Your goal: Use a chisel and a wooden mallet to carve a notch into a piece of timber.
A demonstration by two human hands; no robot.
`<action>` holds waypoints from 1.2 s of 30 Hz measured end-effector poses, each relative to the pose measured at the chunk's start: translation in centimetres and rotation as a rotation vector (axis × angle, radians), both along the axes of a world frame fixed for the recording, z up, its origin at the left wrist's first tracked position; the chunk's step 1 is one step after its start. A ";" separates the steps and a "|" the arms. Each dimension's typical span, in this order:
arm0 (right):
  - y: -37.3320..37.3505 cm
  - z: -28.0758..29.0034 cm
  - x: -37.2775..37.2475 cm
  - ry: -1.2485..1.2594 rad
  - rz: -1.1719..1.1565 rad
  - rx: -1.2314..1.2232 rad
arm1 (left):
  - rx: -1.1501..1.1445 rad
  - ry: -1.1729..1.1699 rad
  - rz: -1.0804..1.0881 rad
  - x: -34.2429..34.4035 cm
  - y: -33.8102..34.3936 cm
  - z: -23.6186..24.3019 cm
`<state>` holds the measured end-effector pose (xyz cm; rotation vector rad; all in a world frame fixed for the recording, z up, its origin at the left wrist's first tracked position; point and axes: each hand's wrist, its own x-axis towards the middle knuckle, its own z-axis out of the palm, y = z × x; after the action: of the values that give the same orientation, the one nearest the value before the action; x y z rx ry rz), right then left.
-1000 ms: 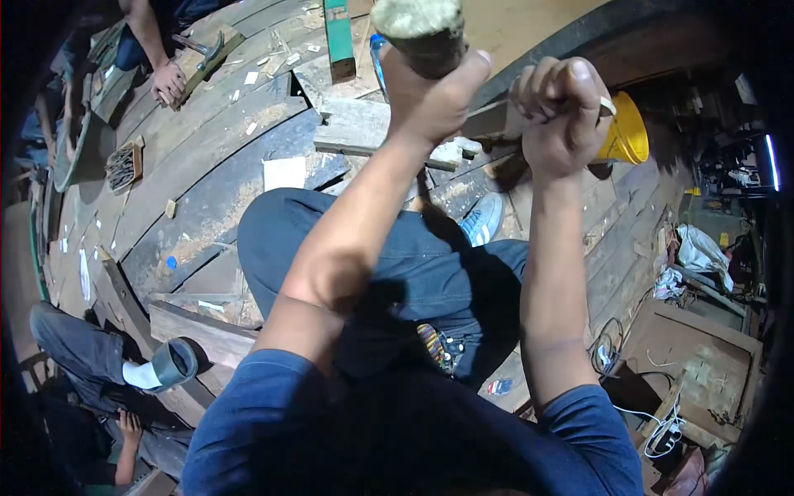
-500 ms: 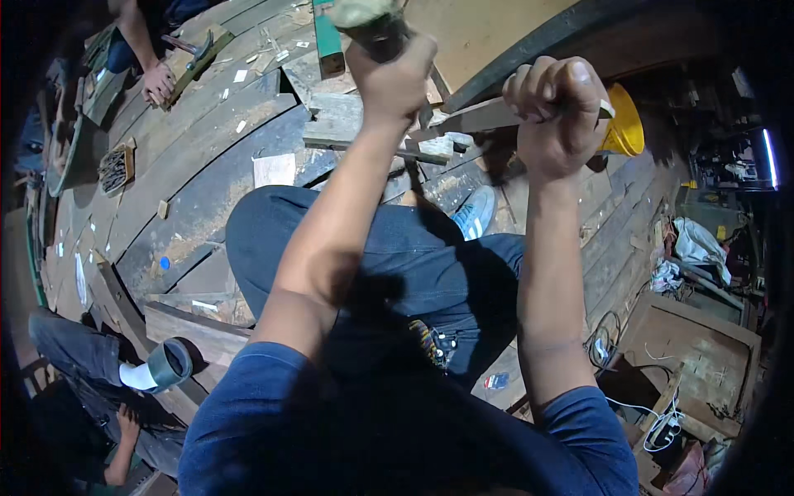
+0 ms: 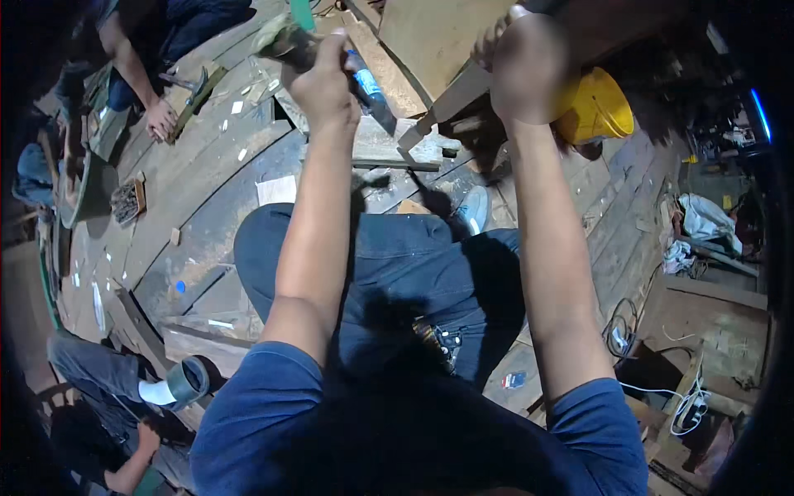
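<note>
My left hand point(image 3: 321, 95), upper centre, grips a thick dark piece point(image 3: 279, 41) with a pale, rough end, possibly wood. My right hand point(image 3: 525, 74), higher to the right and blurred, is closed on a long, flat greyish piece point(image 3: 451, 103) that slants down-left. Its lower end meets or lies just above a weathered wooden block point(image 3: 372, 153) on the plank floor. A plastic bottle point(image 3: 364, 81) with a blue label lies just right of my left hand. My bent legs point(image 3: 389, 256) are below, between my forearms.
A co-worker's hand point(image 3: 161, 120) rests near a hammer point(image 3: 186, 81), upper left; another person's leg point(image 3: 95, 364) is lower left. A yellow bucket point(image 3: 600, 99) stands right of my right hand. A box of nails point(image 3: 128, 202), wood scraps, cables point(image 3: 620, 331) and a wooden panel point(image 3: 703, 322) lie around.
My left hand has moved left with its dark piece, uncovering more of the bottle. My right hand has risen slightly and moved a little left. The view has shifted somewhat.
</note>
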<state>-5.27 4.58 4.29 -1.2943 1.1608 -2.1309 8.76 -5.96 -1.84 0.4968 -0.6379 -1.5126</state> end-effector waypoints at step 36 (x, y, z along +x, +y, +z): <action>20.2 -16.9 -6.9 -0.696 -0.475 -0.189 | -0.022 -0.915 0.045 15.8 -2.6 -7.5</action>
<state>-12.13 24.80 -12.66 -0.2518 1.0269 -2.7469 24.57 -8.61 -9.31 1.1962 -1.3262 -1.1823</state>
